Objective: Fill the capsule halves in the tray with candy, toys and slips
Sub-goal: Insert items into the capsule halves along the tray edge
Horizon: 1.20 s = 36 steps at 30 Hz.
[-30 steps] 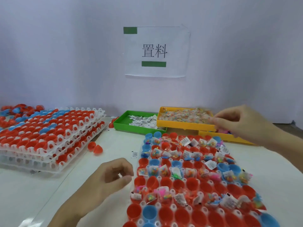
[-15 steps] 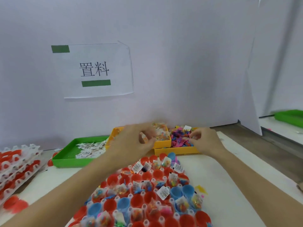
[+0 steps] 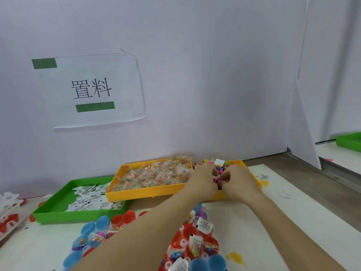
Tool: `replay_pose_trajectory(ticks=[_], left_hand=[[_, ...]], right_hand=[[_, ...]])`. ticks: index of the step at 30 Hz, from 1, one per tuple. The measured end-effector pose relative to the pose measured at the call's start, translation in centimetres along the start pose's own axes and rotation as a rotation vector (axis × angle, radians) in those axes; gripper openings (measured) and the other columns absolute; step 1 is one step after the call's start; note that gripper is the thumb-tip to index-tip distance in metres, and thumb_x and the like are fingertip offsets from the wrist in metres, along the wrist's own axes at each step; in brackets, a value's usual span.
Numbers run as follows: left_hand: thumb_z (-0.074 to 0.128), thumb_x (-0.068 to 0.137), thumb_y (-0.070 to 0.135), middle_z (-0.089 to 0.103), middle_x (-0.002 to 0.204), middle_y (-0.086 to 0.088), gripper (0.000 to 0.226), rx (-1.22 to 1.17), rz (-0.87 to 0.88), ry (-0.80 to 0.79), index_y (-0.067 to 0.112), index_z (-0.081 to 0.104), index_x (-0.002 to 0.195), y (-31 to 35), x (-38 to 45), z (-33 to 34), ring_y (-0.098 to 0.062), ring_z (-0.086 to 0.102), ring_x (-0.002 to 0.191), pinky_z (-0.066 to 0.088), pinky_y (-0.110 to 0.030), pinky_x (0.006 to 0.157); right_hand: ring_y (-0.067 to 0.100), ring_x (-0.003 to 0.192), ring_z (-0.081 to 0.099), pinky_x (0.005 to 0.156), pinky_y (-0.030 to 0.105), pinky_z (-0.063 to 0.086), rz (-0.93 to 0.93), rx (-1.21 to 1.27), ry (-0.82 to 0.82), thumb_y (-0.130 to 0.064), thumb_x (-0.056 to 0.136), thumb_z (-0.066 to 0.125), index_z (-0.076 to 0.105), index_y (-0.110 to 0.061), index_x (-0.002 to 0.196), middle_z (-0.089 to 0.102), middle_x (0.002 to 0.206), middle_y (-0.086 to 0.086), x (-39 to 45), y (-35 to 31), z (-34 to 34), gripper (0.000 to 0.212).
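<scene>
Both hands now at the far yellow plastic bin of small coloured toys (image 3: pixel 228 165); a second ago the left hand (image 3: pixel 202 182) was down by the tray and the right hand (image 3: pixel 238 183) over the candy bin. Fingers of both curl in together over the toys, seemingly pinching some; exact hold cannot be told. Red-and-blue capsule-half tray (image 3: pixel 195 241) sits near on the white bench (image 3: pixel 293 222), many cups already filled. Yellow candy bin (image 3: pixel 152 178) and green slip tray (image 3: pixel 78 204) lie left. Likely a toy restock.

White paper sheet (image 3: pixel 93 90) on wall reads "置料" (green bars above, below); slip print illegible.
</scene>
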<state>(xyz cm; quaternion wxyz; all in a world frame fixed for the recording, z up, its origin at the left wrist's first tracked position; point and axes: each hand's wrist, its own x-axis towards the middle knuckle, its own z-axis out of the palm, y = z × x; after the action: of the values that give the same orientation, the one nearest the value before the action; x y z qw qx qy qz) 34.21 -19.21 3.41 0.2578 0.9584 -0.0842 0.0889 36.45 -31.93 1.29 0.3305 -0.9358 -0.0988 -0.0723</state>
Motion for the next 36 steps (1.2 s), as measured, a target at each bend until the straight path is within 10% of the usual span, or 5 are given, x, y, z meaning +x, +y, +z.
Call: replay_pose_trajectory(ticks=[13, 27, 36], left_hand=[[0.062, 0.092, 0.014, 0.068, 0.091, -0.009, 0.013, -0.164, 0.029, 0.142, 0.009, 0.072, 0.099, -0.2, -0.1, 1.3, -0.019, 0.058, 0.080, 0.043, -0.025, 0.069], [0.051, 0.098, 0.001, 0.066, 0.073, -0.009, 0.010, -0.738, -0.237, 0.139, 0.001, 0.061, 0.098, 0.1, -0.5, -0.4, -0.011, 0.063, 0.054, 0.054, -0.019, 0.052], [0.054, 0.099, 0.016, 0.068, 0.103, -0.014, 0.018, -0.739, -0.348, 0.271, 0.006, 0.054, 0.114, 0.0, -0.2, -0.3, -0.022, 0.074, 0.071, 0.062, -0.037, 0.071]], right_hand=[[0.017, 0.082, 0.068, 0.078, 0.033, 0.057, 0.030, 0.387, 0.020, -0.009, 0.088, 0.069, 0.076, -0.022, 0.072, 0.072, 0.074, -0.004, -0.2, 0.4, -2.0, 0.022], [0.002, 0.072, 0.067, 0.063, 0.007, 0.050, -0.133, 0.510, 0.050, -0.006, 0.084, 0.077, 0.072, -0.028, 0.090, 0.073, 0.083, -0.002, -0.7, -0.6, -1.7, 0.023], [0.014, 0.061, 0.060, 0.059, 0.024, 0.049, 0.153, 0.728, 0.064, -0.014, 0.091, 0.070, 0.073, -0.008, 0.079, 0.067, 0.068, 0.004, 0.4, 0.8, -2.0, 0.014]])
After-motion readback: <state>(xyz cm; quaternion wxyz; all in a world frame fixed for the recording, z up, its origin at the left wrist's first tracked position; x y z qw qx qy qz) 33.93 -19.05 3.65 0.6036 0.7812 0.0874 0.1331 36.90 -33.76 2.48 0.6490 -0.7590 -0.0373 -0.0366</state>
